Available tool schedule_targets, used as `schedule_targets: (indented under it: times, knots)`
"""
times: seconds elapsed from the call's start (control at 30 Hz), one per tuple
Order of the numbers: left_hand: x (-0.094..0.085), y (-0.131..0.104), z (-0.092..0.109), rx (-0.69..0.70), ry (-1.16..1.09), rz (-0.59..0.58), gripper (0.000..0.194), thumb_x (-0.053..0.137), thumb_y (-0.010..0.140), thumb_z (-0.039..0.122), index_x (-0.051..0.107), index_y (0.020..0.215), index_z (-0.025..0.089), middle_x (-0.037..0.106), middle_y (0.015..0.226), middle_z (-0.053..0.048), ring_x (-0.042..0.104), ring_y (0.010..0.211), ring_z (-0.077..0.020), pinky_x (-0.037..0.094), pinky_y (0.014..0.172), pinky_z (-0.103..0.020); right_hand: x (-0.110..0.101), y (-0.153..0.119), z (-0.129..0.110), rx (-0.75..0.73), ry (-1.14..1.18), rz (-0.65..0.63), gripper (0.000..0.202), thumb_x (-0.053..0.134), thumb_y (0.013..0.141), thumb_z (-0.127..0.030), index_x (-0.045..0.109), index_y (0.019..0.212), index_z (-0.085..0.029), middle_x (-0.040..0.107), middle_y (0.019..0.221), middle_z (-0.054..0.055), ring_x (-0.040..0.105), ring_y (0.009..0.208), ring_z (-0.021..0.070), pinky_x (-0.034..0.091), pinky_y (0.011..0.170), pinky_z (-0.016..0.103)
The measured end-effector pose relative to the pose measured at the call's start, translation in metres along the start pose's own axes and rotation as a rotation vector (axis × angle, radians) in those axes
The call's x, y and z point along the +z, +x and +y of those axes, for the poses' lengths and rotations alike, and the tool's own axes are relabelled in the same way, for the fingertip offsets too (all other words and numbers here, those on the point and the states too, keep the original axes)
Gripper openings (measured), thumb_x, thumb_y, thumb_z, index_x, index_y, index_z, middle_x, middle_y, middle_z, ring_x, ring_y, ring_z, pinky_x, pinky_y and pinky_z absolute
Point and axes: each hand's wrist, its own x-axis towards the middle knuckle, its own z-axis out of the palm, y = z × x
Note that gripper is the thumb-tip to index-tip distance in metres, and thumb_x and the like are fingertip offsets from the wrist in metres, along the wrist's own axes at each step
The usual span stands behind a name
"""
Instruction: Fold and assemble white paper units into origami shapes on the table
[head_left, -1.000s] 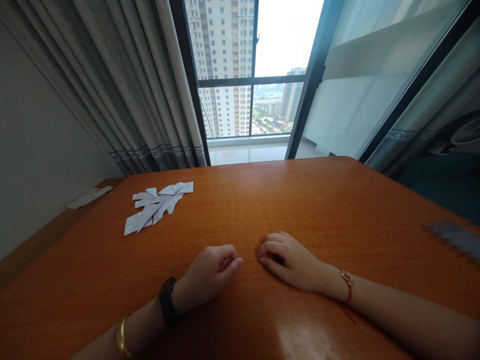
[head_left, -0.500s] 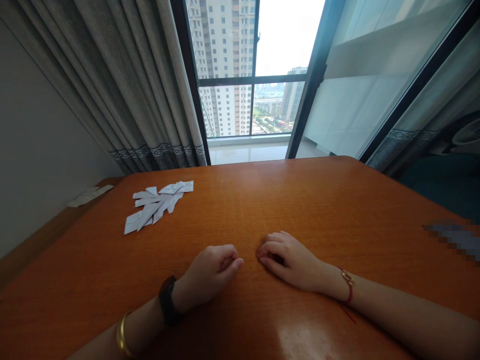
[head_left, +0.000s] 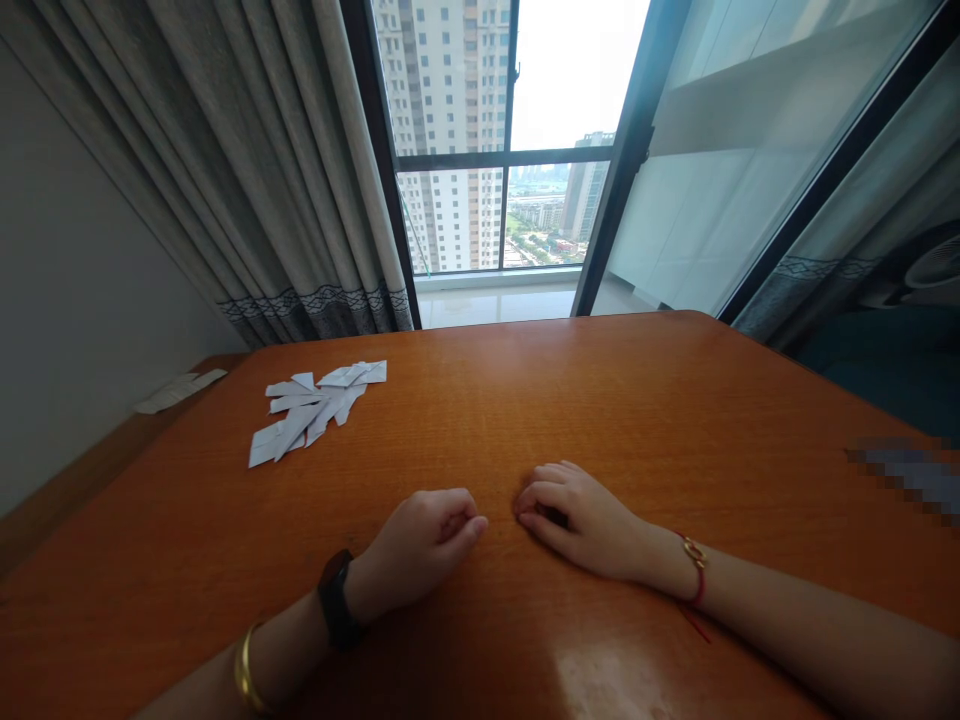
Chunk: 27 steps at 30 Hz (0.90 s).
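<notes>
My left hand (head_left: pixel 420 548) rests on the wooden table (head_left: pixel 480 400) with its fingers curled in and the thumb against them. Nothing shows in it. Across a small gap, my right hand (head_left: pixel 581 522) also lies on the tabletop, its fingers bent toward the thumb around a dark hollow, and no object can be seen there. Folded strips of white paper (head_left: pixel 319 405) lie in a loose, overlapping pile at the far left, beyond my left hand and touched by neither hand.
More pale paper strips (head_left: pixel 180 390) lie on a ledge beside the left wall. A blurred-out patch (head_left: pixel 907 478) covers something at the table's right edge. Behind the table hang grey curtains (head_left: pixel 300 200), next to a dark-framed glass door (head_left: pixel 600 240).
</notes>
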Motion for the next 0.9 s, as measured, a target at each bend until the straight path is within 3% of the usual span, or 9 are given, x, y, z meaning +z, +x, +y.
schedule_targets:
  times: [0.9]
  knots:
    - [-0.0005,-0.0001,0.0003,0.026,0.028,-0.002,0.024,0.049,0.09,0.031,0.052,0.07,0.018,0.044,0.059,0.005,0.04,0.055,-0.0102,0.028,0.054,-0.023,0.0009,0.001,0.0015,0.008,0.001,-0.026,0.007,0.057,0.088,-0.019,0.064,0.087,-0.021,0.067,0.089,0.001,0.059,0.083,0.0162,0.04,0.081,0.032]
